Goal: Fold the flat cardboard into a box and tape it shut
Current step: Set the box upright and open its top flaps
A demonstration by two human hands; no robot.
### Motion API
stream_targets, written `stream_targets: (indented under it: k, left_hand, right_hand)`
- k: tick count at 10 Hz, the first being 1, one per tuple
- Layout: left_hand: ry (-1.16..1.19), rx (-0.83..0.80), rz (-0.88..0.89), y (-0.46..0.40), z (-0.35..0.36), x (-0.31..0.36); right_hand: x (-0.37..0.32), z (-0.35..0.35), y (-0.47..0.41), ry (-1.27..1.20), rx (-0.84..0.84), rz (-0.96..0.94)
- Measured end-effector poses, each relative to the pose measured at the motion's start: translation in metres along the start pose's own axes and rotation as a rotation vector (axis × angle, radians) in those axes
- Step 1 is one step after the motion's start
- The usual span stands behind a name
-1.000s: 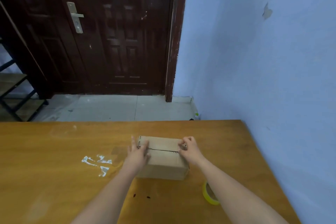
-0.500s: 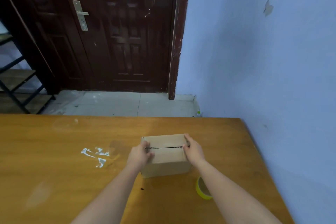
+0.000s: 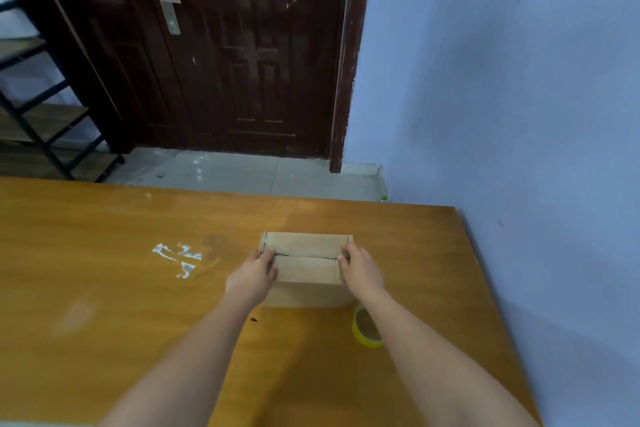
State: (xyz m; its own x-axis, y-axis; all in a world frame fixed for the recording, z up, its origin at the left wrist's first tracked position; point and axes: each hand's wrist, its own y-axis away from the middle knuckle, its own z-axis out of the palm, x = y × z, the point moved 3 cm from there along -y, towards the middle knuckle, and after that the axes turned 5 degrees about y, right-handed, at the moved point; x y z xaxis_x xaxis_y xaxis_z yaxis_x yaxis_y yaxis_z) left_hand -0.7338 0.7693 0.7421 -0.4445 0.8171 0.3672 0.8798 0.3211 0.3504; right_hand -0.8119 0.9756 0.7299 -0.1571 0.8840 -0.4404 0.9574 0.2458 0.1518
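So, head view only: cardboard box (image 3: 306,269) sits on the wooden table (image 3: 104,288), toward the table's far right part, top flaps folded down and meeting along a dark seam across the middle. Left hand (image 3: 254,276) grips the box's left end, fingers curled over the top edge at the seam. Right hand (image 3: 360,270) grips the box's right end the same way, fingers bent onto the top by the seam. Both forearms reach in from the near edge. No tape visible over the seam, though the picture is soft there, so hard to be sure. Yellow tape roll (image 3: 367,328) lies flat on the table just near-right of the box, partly hidden by the right forearm. White smear (image 3: 178,256) marks the table left of the box. Dark door (image 3: 242,45) stands beyond the box, blue wall (image 3: 502,97) to its right.
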Motion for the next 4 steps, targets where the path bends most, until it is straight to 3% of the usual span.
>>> stream_targets:
  k: [1,2,4]
  left_hand:
    - [-0.091,-0.029,0.018,0.011,-0.009,0.000]
    - [-0.196,0.007,0.071,0.019,-0.022,0.006]
    - [-0.341,0.131,0.181,0.048,-0.066,0.026]
  right_hand:
    - [-0.006,-0.012,0.002,0.290,-0.119,-0.110]
    - [-0.011,-0.034,0.006,0.462,-0.133,-0.190]
    - [-0.026,-0.087,0.024,0.513,-0.059,-0.205]
